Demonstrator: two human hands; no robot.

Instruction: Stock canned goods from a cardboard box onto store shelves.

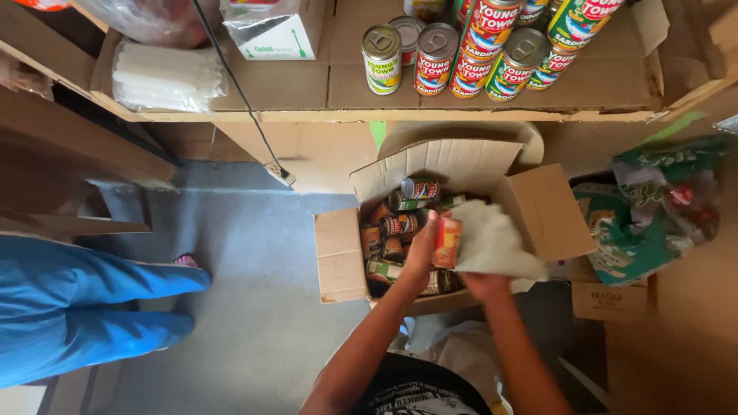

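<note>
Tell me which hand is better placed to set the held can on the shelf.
Left. The left hand already grips the can, while the right hand is under the cloth over the cardboard box.

I see open grey floor (pixel 254 253) left of the cardboard box (pixel 342 257) as free passage, while its raised flaps, the cans (pixel 400 223) packed inside, the shelf edge (pixel 384 115) above and the green bags (pixel 646 223) at right hem my hands in
</note>
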